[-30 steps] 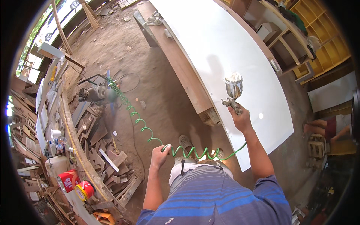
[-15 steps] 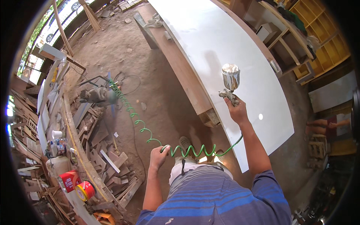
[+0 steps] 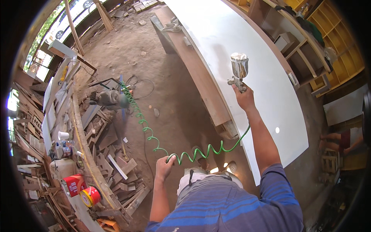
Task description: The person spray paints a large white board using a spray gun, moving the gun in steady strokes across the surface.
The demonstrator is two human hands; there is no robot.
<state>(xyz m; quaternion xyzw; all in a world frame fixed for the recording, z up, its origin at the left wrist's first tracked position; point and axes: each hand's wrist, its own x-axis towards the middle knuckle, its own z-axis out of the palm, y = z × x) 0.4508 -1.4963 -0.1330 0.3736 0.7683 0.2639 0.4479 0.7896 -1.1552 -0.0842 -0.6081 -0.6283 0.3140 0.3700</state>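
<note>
My right hand (image 3: 244, 96) is closed round the grip of a metal spray gun (image 3: 238, 82), whose paint-streaked silver cup (image 3: 239, 65) stands on top. The gun is held over a long white panel (image 3: 266, 92) that lies across a wooden support (image 3: 201, 85). A green coiled air hose (image 3: 209, 149) runs from the gun's grip, sagging in front of my body. My left hand (image 3: 165, 167) is closed on the hose at a bend. From there the hose stretches away to a grey compressor (image 3: 110, 99) on the floor at the left.
Wood offcuts (image 3: 119, 170) lie heaped at the left beside a workbench (image 3: 79, 135) bearing red cans (image 3: 91, 196) and a white cup (image 3: 63, 135). Shelving (image 3: 336, 38) stands at the far right. Another person (image 3: 348, 141) is partly visible at the right edge.
My right hand and the spray gun have moved slightly away from me along the panel. The whole view has shifted a little, and my left hand still grips the hose.
</note>
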